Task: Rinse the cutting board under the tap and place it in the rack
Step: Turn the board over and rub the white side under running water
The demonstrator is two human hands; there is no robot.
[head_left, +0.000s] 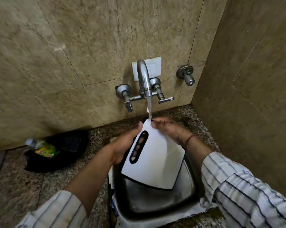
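Observation:
A white cutting board (155,162) with a dark-rimmed slot handle is held tilted over the steel sink (155,199). My left hand (125,145) grips its left edge, fingers showing through the slot. My right hand (168,129) rests its fingers on the board's top right edge. Water runs from the chrome tap (144,79) and lands on the board's top edge, by my right fingertips. No rack shows in this view.
A black tray (63,150) with a green dish-soap bottle (43,148) lies on the speckled granite counter (23,186) to the left. Tiled walls close in behind and on the right. A second valve (186,74) sticks out of the wall right of the tap.

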